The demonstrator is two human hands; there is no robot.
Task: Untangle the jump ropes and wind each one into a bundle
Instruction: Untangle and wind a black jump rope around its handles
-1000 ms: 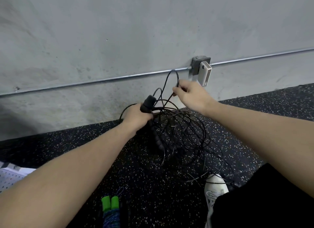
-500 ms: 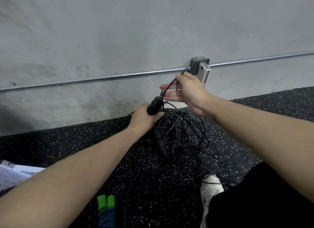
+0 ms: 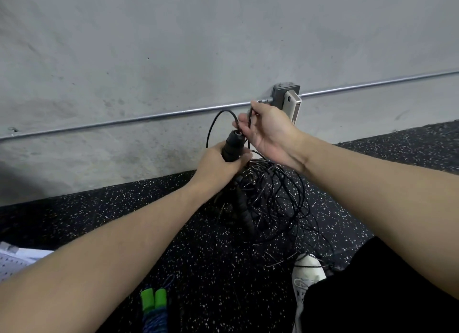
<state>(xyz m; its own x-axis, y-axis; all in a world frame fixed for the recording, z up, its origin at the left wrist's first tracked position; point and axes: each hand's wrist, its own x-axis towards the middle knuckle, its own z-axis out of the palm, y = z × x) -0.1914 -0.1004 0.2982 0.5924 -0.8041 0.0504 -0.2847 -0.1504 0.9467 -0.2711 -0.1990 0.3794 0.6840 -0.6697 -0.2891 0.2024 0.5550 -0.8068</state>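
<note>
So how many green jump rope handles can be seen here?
2: the green handles stand side by side on the floor at the bottom edge, near the left forearm. Others could be out of view.

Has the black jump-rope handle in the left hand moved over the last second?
Yes. The black jump-rope handle has risen and shifted right, closer to the grey junction box on the wall; the left hand grips it.
</note>
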